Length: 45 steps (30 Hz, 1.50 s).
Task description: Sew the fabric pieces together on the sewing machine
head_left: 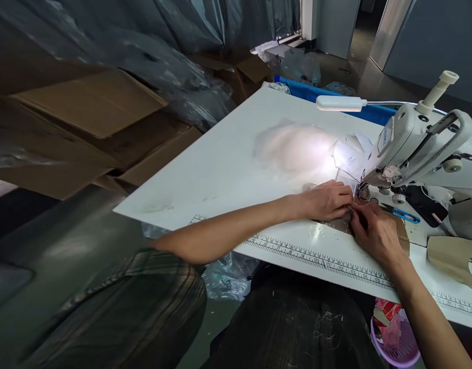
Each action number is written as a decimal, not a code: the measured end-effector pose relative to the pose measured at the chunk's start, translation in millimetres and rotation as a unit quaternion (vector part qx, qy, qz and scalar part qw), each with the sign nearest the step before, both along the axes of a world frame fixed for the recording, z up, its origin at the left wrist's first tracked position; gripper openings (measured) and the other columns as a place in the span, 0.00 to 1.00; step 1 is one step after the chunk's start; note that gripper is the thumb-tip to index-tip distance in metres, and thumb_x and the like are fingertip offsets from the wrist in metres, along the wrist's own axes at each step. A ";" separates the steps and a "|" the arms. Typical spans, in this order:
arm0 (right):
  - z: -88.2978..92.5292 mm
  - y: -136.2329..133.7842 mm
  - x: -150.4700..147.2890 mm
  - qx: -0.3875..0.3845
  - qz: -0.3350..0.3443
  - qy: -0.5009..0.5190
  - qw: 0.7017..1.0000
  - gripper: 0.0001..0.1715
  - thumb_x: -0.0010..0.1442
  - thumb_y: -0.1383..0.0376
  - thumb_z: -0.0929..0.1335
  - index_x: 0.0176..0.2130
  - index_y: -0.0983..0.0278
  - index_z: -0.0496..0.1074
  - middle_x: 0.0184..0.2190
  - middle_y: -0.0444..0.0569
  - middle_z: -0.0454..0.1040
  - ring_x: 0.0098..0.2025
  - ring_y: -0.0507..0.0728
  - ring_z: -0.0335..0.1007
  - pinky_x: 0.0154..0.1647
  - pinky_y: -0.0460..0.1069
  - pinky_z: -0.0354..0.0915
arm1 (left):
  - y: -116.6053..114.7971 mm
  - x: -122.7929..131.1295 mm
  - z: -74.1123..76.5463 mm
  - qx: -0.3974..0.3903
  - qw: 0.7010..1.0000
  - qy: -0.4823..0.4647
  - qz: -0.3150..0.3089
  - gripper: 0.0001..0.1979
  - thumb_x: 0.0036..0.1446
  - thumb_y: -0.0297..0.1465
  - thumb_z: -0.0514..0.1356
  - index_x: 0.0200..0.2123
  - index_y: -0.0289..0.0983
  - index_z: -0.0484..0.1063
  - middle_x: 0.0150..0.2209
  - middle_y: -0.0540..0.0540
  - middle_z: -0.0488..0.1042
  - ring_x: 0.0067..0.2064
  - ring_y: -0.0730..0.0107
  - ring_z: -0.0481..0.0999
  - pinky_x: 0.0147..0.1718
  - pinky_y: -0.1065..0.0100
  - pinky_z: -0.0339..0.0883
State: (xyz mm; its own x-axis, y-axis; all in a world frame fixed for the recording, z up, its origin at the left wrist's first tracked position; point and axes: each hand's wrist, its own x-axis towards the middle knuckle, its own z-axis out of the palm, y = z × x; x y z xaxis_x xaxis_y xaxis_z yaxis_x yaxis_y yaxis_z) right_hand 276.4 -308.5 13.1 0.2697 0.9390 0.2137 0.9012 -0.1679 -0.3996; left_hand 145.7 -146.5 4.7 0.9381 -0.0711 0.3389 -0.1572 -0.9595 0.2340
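At the right-hand part of the white sewing table (220, 174), just in front of the sewing machine (409, 148), your two hands come together over the work. Your left hand (330, 201) lies palm down with its fingers bent; your right hand (376, 230) meets it from the other side, thumb and forefinger drawn towards each other. The fingertips of both gather at a small dark piece (350, 207); whether they pinch it or only press on it, you cannot be shown to do either from this view.

The piece sits between your hands, near the presser foot (359, 191), above a glossy brown sheet (338, 224) that lies on the table and is partly covered by your hands. Much of the piece is hidden, and its material cannot be told.

Judged by its slight size, the piece should be light and easily shifted. The sheet looks thin and pliable, and its shine suggests a slippery surface. Best hold: fingertips flat on the sheet's near edge, the piece taken by its end farthest from the foot. Blue-handled snips (403, 213) lie just beyond your right hand; keep your knuckles off their blades.
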 end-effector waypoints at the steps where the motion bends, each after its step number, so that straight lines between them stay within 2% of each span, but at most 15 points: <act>1: 2.0 0.1 5.0 -0.003 -0.004 0.049 0.999 0.20 0.62 0.57 0.61 0.44 0.63 0.75 0.35 0.53 0.77 0.30 0.56 0.70 0.29 0.50 0.62 | 3.2 -1.1 -0.4 -0.020 1.000 0.011 -0.009 0.08 0.65 0.29 0.56 0.42 0.36 0.75 0.45 0.42 0.77 0.44 0.64 0.76 0.44 0.61 0.69; 4: 10.0 -1.2 22.4 -0.033 -0.034 0.174 0.984 0.22 0.61 0.55 0.62 0.47 0.64 0.74 0.27 0.49 0.76 0.25 0.55 0.69 0.28 0.50 0.64 | 11.6 -5.5 0.1 -0.066 0.997 0.018 -0.022 0.07 0.65 0.31 0.58 0.41 0.40 0.77 0.48 0.45 0.78 0.48 0.66 0.77 0.48 0.61 0.68; 8: 24.4 -14.9 30.9 -0.034 -0.034 0.207 0.977 0.21 0.60 0.54 0.63 0.44 0.64 0.75 0.26 0.48 0.76 0.25 0.55 0.69 0.27 0.51 0.64 | 14.0 -8.2 0.0 -0.044 0.999 -0.022 -0.007 0.09 0.66 0.33 0.58 0.42 0.40 0.78 0.48 0.43 0.78 0.46 0.66 0.78 0.52 0.56 0.67; 11: 29.7 -41.7 27.1 0.033 -0.043 0.188 0.981 0.19 0.62 0.53 0.63 0.42 0.62 0.76 0.30 0.49 0.77 0.25 0.54 0.69 0.25 0.50 0.63 | 13.7 -10.6 0.4 -0.013 0.996 -0.083 -0.015 0.11 0.65 0.36 0.58 0.44 0.38 0.76 0.49 0.41 0.78 0.46 0.64 0.78 0.50 0.55 0.70; 13: 27.8 -66.6 27.6 0.132 -0.103 0.150 0.975 0.18 0.63 0.53 0.64 0.43 0.61 0.75 0.31 0.49 0.77 0.25 0.53 0.68 0.26 0.49 0.64 | 8.7 -13.6 2.5 -0.002 0.990 -0.141 -0.031 0.11 0.65 0.38 0.58 0.44 0.39 0.75 0.46 0.41 0.79 0.44 0.64 0.79 0.43 0.59 0.73; 15: 23.2 -93.4 33.9 0.246 -0.212 0.103 0.940 0.18 0.62 0.51 0.66 0.42 0.61 0.73 0.29 0.47 0.74 0.25 0.52 0.67 0.26 0.49 0.64 | -3.4 -16.1 5.2 0.014 0.974 -0.220 -0.060 0.10 0.64 0.35 0.58 0.46 0.41 0.73 0.43 0.43 0.80 0.41 0.65 0.80 0.37 0.62 0.75; 17: 19.5 -119.2 47.2 0.341 -0.322 0.053 0.882 0.19 0.60 0.49 0.67 0.39 0.61 0.69 0.27 0.46 0.71 0.25 0.52 0.66 0.27 0.48 0.64 | -21.0 -15.2 7.3 0.028 0.962 -0.252 -0.105 0.14 0.62 0.33 0.60 0.51 0.41 0.71 0.43 0.43 0.80 0.40 0.64 0.79 0.36 0.62 0.76; 19: 18.8 -143.1 66.9 0.400 -0.412 0.014 0.818 0.21 0.59 0.46 0.67 0.37 0.61 0.66 0.29 0.46 0.69 0.29 0.53 0.66 0.30 0.49 0.65 | -41.2 -6.9 10.0 0.032 0.956 -0.246 -0.157 0.17 0.60 0.28 0.58 0.53 0.39 0.70 0.46 0.41 0.79 0.44 0.61 0.79 0.43 0.58 0.76; 22: 21.7 -172.9 101.5 0.449 -0.493 0.041 0.744 0.29 0.55 0.42 0.66 0.43 0.61 0.62 0.37 0.51 0.69 0.38 0.56 0.69 0.40 0.52 0.68 | -75.3 26.3 21.4 0.050 0.947 -0.229 -0.219 0.20 0.61 0.26 0.57 0.56 0.36 0.67 0.51 0.36 0.76 0.53 0.54 0.76 0.52 0.53 0.73; 24: 22.2 -184.6 122.3 0.457 -0.513 0.078 0.722 0.34 0.53 0.41 0.66 0.47 0.62 0.60 0.42 0.54 0.68 0.43 0.57 0.68 0.43 0.53 0.68 | -100.1 61.9 33.2 0.047 0.945 -0.215 -0.240 0.21 0.62 0.29 0.56 0.58 0.33 0.65 0.53 0.34 0.74 0.55 0.52 0.74 0.53 0.51 0.73; 28: 18.2 -184.5 151.6 0.455 -0.502 0.103 0.728 0.42 0.49 0.40 0.67 0.51 0.66 0.60 0.46 0.58 0.68 0.44 0.58 0.69 0.44 0.54 0.68 | -147.1 145.2 47.1 0.040 0.964 -0.141 -0.222 0.21 0.64 0.31 0.56 0.58 0.31 0.63 0.58 0.31 0.69 0.58 0.51 0.71 0.56 0.50 0.71; 33: 17.6 -169.4 171.4 0.439 -0.471 0.123 0.755 0.41 0.49 0.41 0.67 0.51 0.66 0.62 0.46 0.59 0.70 0.42 0.57 0.70 0.42 0.53 0.68 | -189.7 212.5 37.4 0.012 0.983 -0.063 -0.173 0.16 0.61 0.25 0.53 0.52 0.30 0.67 0.55 0.32 0.70 0.57 0.52 0.72 0.57 0.51 0.70; 37: 19.3 -163.3 176.4 0.429 -0.451 0.132 0.771 0.35 0.52 0.41 0.66 0.46 0.66 0.65 0.40 0.56 0.73 0.37 0.56 0.69 0.40 0.53 0.67 | -200.0 224.8 26.7 0.010 0.990 -0.028 -0.135 0.11 0.60 0.23 0.53 0.44 0.31 0.72 0.44 0.36 0.75 0.49 0.55 0.76 0.52 0.54 0.73; 40: 18.7 -159.9 176.6 0.431 -0.441 0.131 0.776 0.30 0.53 0.43 0.66 0.43 0.64 0.65 0.38 0.53 0.73 0.36 0.56 0.68 0.43 0.53 0.67 | -197.6 224.2 20.6 0.004 0.990 -0.031 -0.138 0.13 0.60 0.23 0.54 0.47 0.32 0.72 0.47 0.37 0.75 0.50 0.58 0.76 0.53 0.58 0.74; 45: 18.8 -154.4 181.2 0.440 -0.446 0.128 0.769 0.26 0.51 0.45 0.68 0.39 0.62 0.63 0.35 0.49 0.71 0.34 0.56 0.67 0.42 0.55 0.66 | -195.3 223.9 14.3 -0.032 0.988 -0.051 -0.141 0.17 0.56 0.26 0.58 0.49 0.31 0.74 0.50 0.36 0.75 0.52 0.55 0.76 0.54 0.56 0.73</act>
